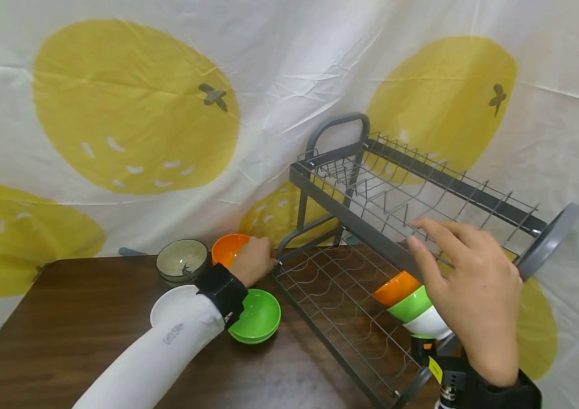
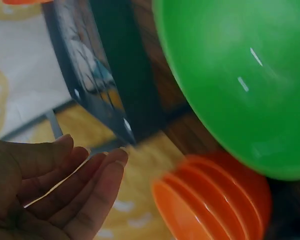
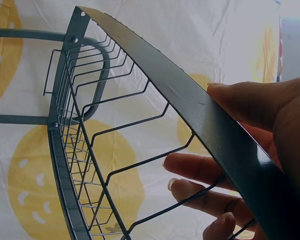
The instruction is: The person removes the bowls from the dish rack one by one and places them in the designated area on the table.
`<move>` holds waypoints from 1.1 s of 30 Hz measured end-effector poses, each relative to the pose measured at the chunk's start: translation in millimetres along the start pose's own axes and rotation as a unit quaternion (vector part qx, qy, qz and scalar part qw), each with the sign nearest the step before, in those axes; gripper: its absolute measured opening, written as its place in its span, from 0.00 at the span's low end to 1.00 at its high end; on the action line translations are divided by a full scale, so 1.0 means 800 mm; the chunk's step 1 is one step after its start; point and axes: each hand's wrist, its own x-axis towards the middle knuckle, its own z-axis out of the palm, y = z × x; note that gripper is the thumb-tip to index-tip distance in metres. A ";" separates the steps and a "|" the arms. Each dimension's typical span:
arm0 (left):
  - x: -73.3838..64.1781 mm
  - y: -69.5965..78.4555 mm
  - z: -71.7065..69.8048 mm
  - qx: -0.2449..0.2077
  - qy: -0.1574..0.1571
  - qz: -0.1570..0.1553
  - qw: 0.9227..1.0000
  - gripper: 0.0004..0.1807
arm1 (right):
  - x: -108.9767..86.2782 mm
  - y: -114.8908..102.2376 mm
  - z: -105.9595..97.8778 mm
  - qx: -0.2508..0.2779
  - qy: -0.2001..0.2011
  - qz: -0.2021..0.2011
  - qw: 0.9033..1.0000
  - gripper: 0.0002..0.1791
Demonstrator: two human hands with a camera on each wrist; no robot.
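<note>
My left hand [image 1: 255, 262] is beside an orange bowl [image 1: 228, 250] at the back of the table, overlapping its right side in the head view. In the left wrist view its fingers bend loosely around nothing, apart from the stacked orange bowls [image 2: 210, 200]. A green bowl [image 1: 257, 315] stands near that wrist. My right hand [image 1: 473, 284] is over the front bar of the dish rack's [image 1: 351, 218] upper tier, near its right end. From the right wrist, its loosely curved fingers [image 3: 195, 170] show beyond the wires, the thumb along the bar's edge.
An orange bowl [image 1: 397, 288], a green bowl [image 1: 410, 304] and a white bowl [image 1: 429, 324] lean together in the rack's lower tier. Left of my left arm stand a patterned grey bowl [image 1: 179, 258] and a white dish [image 1: 167, 304]. A lemon-print cloth [image 1: 279, 85] hangs behind the table.
</note>
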 end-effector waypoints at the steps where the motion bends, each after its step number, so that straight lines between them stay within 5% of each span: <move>1: 0.002 0.006 0.003 -0.008 -0.006 0.006 1.000 0.07 | 0.000 0.000 0.000 -0.001 0.001 -0.001 1.000 0.16; 7: 0.008 0.037 0.024 -0.084 -0.038 0.053 0.994 0.05 | 0.001 -0.001 0.000 0.003 0.005 -0.004 1.000 0.17; 15: 0.004 0.092 0.063 -0.250 -0.094 0.081 0.960 0.13 | 0.000 0.001 -0.002 -0.004 0.003 -0.001 1.000 0.16; 27: -0.011 0.161 0.114 -0.335 -0.134 0.045 0.932 0.22 | 0.001 0.002 0.000 -0.008 -0.001 -0.005 1.000 0.16; 33: -0.008 0.173 0.134 -0.337 -0.121 0.060 0.932 0.20 | 0.001 0.003 0.002 -0.004 0.016 -0.023 1.000 0.16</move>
